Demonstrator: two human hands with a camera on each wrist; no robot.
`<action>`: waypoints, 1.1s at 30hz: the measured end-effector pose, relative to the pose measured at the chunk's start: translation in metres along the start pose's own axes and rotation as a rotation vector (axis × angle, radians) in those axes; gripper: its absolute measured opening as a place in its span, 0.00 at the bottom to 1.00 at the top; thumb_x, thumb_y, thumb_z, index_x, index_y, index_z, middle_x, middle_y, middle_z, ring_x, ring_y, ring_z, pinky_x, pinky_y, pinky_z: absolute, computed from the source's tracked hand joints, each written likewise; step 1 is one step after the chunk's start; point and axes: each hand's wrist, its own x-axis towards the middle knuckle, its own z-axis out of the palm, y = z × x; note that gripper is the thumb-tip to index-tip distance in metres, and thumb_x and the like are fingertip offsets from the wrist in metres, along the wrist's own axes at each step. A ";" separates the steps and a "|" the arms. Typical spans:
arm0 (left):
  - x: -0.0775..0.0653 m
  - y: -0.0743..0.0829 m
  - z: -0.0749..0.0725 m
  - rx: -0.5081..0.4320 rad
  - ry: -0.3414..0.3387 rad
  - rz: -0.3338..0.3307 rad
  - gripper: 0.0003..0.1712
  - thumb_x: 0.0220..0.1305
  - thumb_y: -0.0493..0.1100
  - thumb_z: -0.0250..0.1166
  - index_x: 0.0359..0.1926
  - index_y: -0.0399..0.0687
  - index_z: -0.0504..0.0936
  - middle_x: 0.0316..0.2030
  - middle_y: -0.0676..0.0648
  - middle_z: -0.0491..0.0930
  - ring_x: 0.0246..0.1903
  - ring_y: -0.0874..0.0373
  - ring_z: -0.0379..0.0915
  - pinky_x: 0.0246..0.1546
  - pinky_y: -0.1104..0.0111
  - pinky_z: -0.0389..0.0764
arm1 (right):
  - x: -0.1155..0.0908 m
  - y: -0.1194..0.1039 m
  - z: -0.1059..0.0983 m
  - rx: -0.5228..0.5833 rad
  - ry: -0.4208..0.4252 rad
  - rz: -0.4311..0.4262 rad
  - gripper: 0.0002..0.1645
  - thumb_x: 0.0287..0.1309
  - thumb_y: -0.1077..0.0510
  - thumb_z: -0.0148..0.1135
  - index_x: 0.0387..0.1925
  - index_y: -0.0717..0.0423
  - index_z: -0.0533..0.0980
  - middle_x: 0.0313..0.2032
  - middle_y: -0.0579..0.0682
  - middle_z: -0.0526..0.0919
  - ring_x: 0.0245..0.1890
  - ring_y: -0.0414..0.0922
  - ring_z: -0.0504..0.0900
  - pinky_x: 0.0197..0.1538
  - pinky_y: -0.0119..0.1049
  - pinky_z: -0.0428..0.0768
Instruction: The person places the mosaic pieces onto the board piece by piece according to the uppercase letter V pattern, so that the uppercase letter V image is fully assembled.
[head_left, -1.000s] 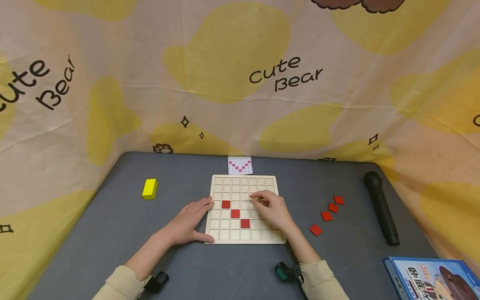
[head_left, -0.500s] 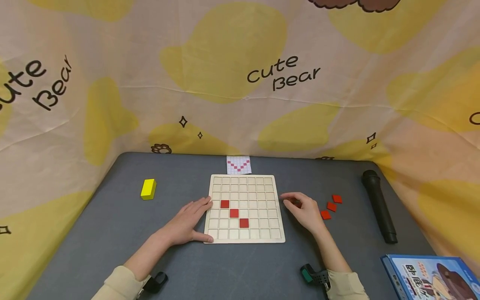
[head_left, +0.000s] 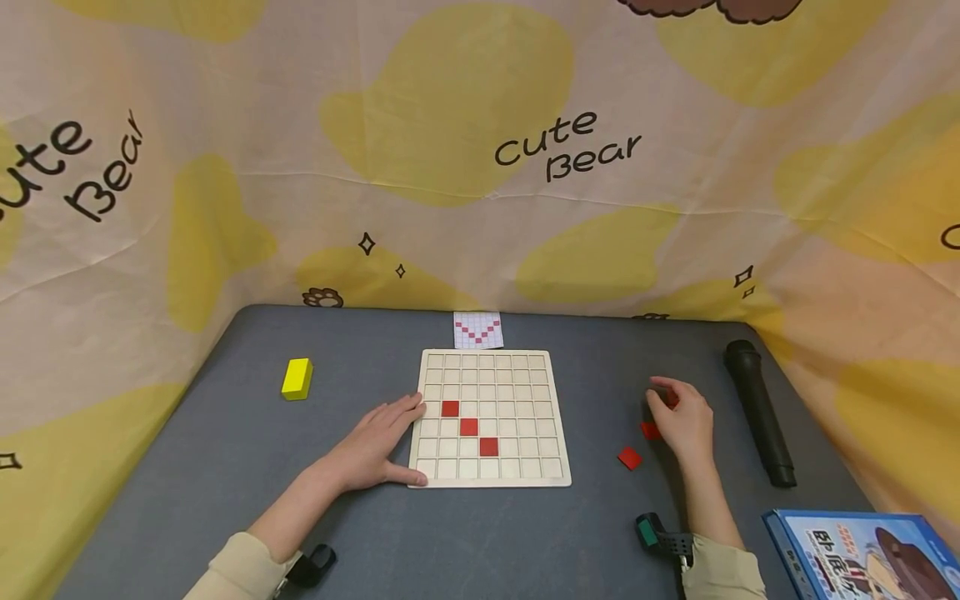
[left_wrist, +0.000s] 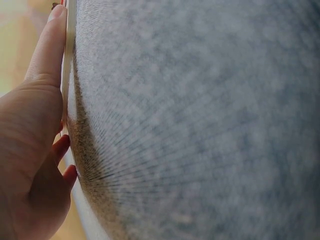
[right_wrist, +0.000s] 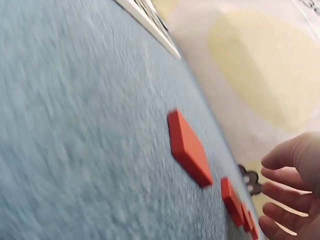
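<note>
A pale gridded board [head_left: 517,471] lies on the grey table, with three red square tiles [head_left: 468,427] set in a diagonal in its cells. My left hand [head_left: 381,443] rests along the board's left edge, thumb at the near corner and fingers stretched out. Over the loose red tiles on the right hovers my right hand [head_left: 684,422], fingers bent and nothing between thumb and fingertips. It partly hides the farther tiles. The nearest loose tile [head_left: 629,458] lies flat. In the right wrist view several red tiles [right_wrist: 189,150] trail off in a row toward the fingers [right_wrist: 287,155].
Behind the board sits a small card [head_left: 477,330] with a pink V pattern on a grid. A yellow block [head_left: 297,379] stands at the left. To the right lie a black microphone [head_left: 759,412] and a blue box [head_left: 855,550]. A patterned cloth hangs behind the table.
My right hand has left the board and moved right to the loose red tiles. The left hand and the tiles on the board stay in place.
</note>
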 end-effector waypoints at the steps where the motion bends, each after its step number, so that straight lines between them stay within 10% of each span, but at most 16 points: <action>1: 0.000 0.000 0.000 -0.001 0.001 0.001 0.63 0.47 0.74 0.68 0.73 0.39 0.59 0.73 0.41 0.54 0.72 0.44 0.48 0.69 0.46 0.51 | 0.001 0.002 -0.001 -0.006 0.006 0.007 0.19 0.64 0.59 0.57 0.53 0.65 0.78 0.55 0.69 0.75 0.57 0.65 0.69 0.63 0.61 0.58; 20: -0.001 -0.001 -0.001 0.006 0.018 0.031 0.62 0.47 0.72 0.70 0.72 0.38 0.60 0.73 0.41 0.55 0.72 0.44 0.49 0.69 0.47 0.52 | 0.009 0.014 -0.007 -0.034 -0.060 0.104 0.26 0.62 0.60 0.57 0.59 0.70 0.70 0.60 0.73 0.67 0.63 0.67 0.61 0.68 0.60 0.51; 33: -0.001 -0.001 0.000 0.006 0.017 0.024 0.62 0.47 0.72 0.69 0.72 0.39 0.60 0.73 0.41 0.54 0.72 0.44 0.49 0.69 0.46 0.52 | 0.010 0.007 -0.005 -0.048 -0.218 0.038 0.28 0.60 0.64 0.56 0.62 0.68 0.69 0.53 0.71 0.74 0.53 0.62 0.73 0.57 0.58 0.67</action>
